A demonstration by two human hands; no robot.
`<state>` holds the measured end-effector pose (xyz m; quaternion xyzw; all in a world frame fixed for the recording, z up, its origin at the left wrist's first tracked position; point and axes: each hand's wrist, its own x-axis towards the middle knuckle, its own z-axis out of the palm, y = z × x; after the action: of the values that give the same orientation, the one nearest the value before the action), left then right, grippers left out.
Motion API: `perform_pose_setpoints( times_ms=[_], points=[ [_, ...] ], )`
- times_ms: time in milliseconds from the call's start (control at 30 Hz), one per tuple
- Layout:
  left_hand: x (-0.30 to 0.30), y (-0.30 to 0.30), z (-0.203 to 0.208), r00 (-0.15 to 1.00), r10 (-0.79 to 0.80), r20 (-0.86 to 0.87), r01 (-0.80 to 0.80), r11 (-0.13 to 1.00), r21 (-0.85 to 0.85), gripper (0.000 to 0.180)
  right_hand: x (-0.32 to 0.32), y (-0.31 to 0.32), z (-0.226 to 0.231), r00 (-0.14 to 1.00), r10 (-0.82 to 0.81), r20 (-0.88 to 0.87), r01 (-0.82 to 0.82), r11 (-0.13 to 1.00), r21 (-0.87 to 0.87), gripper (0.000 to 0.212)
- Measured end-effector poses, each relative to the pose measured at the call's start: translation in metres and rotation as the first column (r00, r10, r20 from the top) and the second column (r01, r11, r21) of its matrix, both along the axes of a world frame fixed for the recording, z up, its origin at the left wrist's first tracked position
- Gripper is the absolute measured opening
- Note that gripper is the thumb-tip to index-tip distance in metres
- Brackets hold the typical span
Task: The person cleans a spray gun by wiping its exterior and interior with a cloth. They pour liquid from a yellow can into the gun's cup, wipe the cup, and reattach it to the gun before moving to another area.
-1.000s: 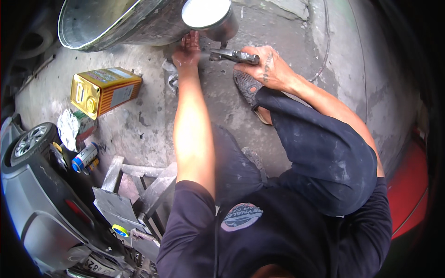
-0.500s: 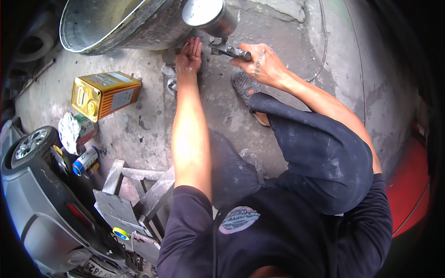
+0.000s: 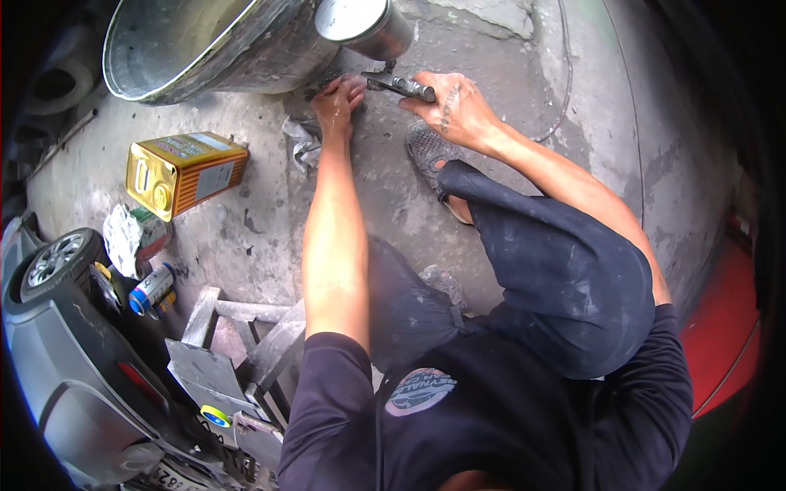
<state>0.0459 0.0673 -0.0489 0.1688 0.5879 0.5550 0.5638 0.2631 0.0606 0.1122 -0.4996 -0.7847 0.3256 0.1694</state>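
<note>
My right hand (image 3: 453, 109) is wrapped round the handle of a metal spray gun (image 3: 397, 85). A silver cup (image 3: 372, 33) with a pale round lid sits on the gun, beyond the hand. My left hand (image 3: 336, 102) is just left of the gun's front end, with its fingers loosely bent and somewhat apart. Nothing shows in that hand. A pale haze blurs its fingertips beside the gun.
A large grey drum (image 3: 270, 57) lies tilted at the far left. A yellow rectangular can (image 3: 187, 172) stands on the concrete, with a spray can (image 3: 152, 289) nearer. A crumpled rag (image 3: 301, 143) lies by my left wrist. A grey car (image 3: 74, 352) and metal stand (image 3: 246, 327) are at left.
My left hand has turned from palm up with fingers stretched to fingers bent, closer to the gun's front. The gun and my right hand have shifted slightly left.
</note>
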Motion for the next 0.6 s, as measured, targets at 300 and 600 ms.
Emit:
perform_pose_setpoints(
  times_ms=[300, 600],
  points=[
    [0.003, -0.002, 0.007, 0.931, -0.066, -0.360, 0.135, 0.976, 0.170, 0.026, -0.001, -0.001, 0.004, 1.000, 0.001, 0.006, -0.001, 1.000, -0.019, 0.030],
    [0.003, -0.004, -0.002, 0.311, -0.176, -0.934, 0.429, 0.903, -0.027, 0.039, 0.002, 0.002, 0.011, 0.999, 0.039, 0.011, -0.038, 0.998, -0.041, 0.029]
  ],
)
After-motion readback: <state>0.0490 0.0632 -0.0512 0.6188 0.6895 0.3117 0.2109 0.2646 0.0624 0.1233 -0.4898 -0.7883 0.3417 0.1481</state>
